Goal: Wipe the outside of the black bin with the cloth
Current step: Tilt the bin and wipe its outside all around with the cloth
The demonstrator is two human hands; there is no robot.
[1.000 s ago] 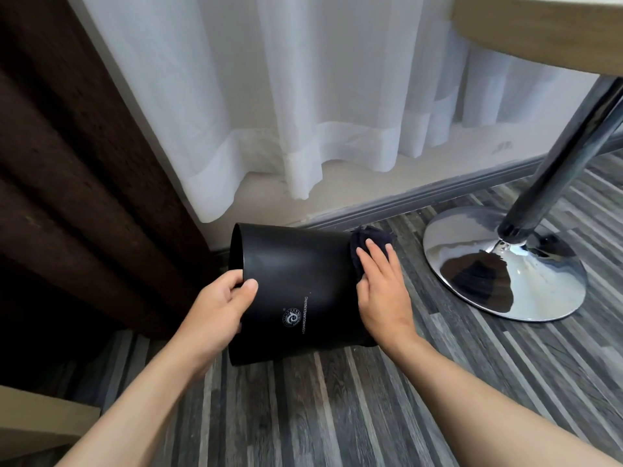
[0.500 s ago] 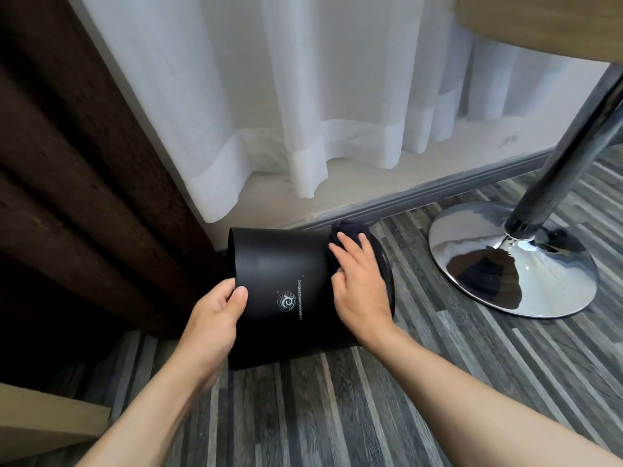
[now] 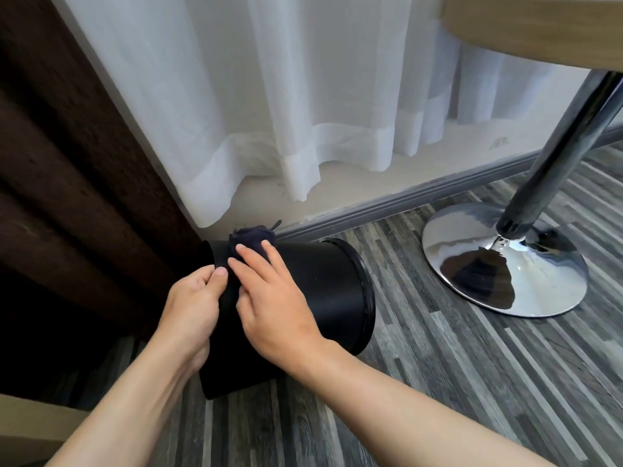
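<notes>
The black bin (image 3: 323, 291) lies on its side on the striped floor, its rimmed open end toward the right. A dark cloth (image 3: 251, 239) sits on the bin's upper left part, near its base end. My right hand (image 3: 269, 298) lies flat on the cloth, fingers spread, pressing it against the bin's wall. My left hand (image 3: 192, 305) grips the bin's left base edge, thumb on top, right beside the right hand's fingers. Most of the cloth is hidden under my right hand.
A chrome table foot (image 3: 502, 261) and its slanted pole (image 3: 553, 146) stand to the right of the bin. A white curtain (image 3: 303, 112) hangs behind, a dark brown curtain (image 3: 67, 163) at left. A grey skirting (image 3: 404, 200) runs along the wall.
My right hand has slid the cloth leftward along the bin wall, from the rimmed end to the base end beside my left hand. The view has shifted, so the bin's rim now shows.
</notes>
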